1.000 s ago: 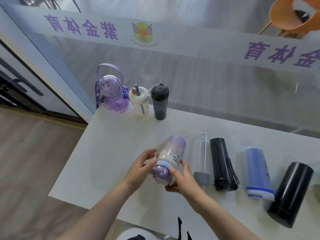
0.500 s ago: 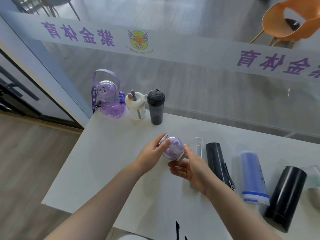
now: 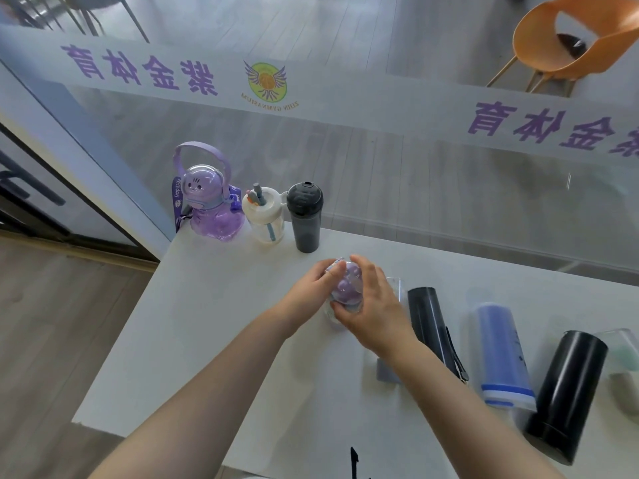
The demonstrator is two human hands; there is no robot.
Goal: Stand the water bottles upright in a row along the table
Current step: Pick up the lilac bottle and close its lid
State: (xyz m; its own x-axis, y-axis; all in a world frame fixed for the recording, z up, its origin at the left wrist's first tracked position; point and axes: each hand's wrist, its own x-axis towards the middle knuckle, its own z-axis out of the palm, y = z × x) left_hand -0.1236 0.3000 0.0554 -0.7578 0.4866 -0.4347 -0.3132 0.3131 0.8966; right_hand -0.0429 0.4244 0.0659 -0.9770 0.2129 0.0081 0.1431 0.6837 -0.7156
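Both hands hold a small purple-lidded bottle (image 3: 350,288) upright over the white table (image 3: 207,340); my left hand (image 3: 316,286) grips its left side and my right hand (image 3: 371,305) wraps its right side and top. Three bottles stand in a row at the far left edge: a purple bear-shaped bottle (image 3: 211,205), a white straw bottle (image 3: 264,216) and a dark grey bottle (image 3: 306,217). Lying on their sides to the right are a clear bottle with a grey cap (image 3: 392,371), a black slim bottle (image 3: 432,330), a blue bottle (image 3: 503,354) and a black tumbler (image 3: 567,392).
A glass wall (image 3: 449,167) with purple lettering runs right behind the table's far edge. Another pale bottle (image 3: 626,371) lies at the right frame edge. An orange chair (image 3: 570,43) stands beyond the glass. The table's left edge drops to wooden floor (image 3: 52,340).
The purple-lidded bottle has gone from lying in my hands to upright, lifted and carried toward the standing row; my right hand has shifted from below it onto its top and side.
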